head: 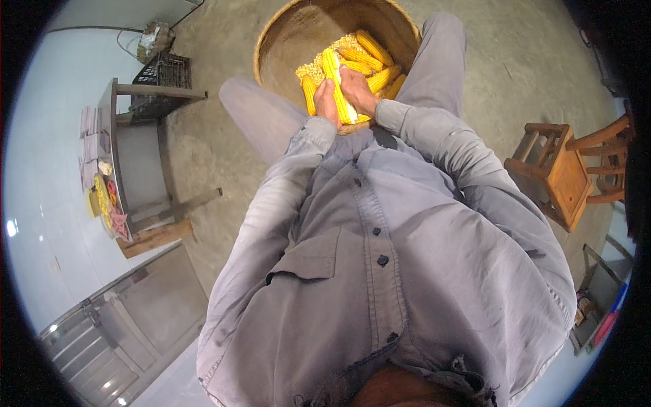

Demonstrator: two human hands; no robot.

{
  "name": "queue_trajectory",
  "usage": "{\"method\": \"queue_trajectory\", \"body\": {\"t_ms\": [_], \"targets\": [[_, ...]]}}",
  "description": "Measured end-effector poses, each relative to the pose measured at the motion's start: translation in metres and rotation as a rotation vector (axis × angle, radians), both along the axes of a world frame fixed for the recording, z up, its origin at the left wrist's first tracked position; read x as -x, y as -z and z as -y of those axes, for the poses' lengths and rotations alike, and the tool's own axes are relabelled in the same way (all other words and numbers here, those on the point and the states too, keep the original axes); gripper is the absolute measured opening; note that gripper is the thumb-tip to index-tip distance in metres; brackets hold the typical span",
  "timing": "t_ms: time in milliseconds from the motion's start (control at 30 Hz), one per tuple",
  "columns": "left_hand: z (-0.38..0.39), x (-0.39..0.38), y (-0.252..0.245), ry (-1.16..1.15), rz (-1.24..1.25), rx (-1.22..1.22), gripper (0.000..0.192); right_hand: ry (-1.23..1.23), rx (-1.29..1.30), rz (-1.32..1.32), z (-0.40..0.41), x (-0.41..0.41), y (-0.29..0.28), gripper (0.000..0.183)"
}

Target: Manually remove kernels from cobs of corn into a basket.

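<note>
An ear of yellow corn [334,68] is held upright in the picture between my two hands, over a round woven basket [285,53]. A pale strip bare of kernels runs down its right side. My left hand [326,102] grips the ear from the left. My right hand [357,89] closes on its right side, the thumb against the bare strip. Several more ears of corn [374,47] lie in the basket around my hands, with loose corn kernels [308,71] beneath and beside them. My palms and some fingers are hidden.
The basket stands between my knees on a concrete floor [501,66]. To the left are a wooden table [114,147] with cloths and other items on it, and a black plastic crate [163,71]. A wooden chair [567,175] is at the right. A door [137,310] stands at lower left.
</note>
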State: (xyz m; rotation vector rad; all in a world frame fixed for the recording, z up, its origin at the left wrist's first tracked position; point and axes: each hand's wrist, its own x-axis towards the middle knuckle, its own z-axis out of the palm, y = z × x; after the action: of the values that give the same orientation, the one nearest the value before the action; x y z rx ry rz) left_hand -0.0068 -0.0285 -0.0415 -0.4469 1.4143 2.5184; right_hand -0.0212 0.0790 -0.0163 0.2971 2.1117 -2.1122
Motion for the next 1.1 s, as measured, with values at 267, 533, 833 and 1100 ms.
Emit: {"method": "queue_trajectory", "body": {"t_ms": [267, 533, 833, 1100], "targets": [[-0.004, 0.000, -0.006, 0.009, -0.063, 0.078, 0.038, 0.132, 0.088, -0.020, 0.000, 0.009, 0.000, 0.054], [0.000, 0.003, 0.008, -0.024, -0.081, 0.118, 0.037, 0.024, 0.096, 0.049, -0.002, 0.010, 0.009, 0.052], [-0.002, 0.002, 0.003, 0.010, -0.097, 0.144, 0.036, 0.149, 0.309, 0.050, -0.001, 0.019, 0.009, 0.047], [0.000, 0.000, 0.003, 0.043, -0.090, 0.202, 0.034, 0.094, 0.036, 0.013, 0.001, 0.025, 0.016, 0.050]]}}
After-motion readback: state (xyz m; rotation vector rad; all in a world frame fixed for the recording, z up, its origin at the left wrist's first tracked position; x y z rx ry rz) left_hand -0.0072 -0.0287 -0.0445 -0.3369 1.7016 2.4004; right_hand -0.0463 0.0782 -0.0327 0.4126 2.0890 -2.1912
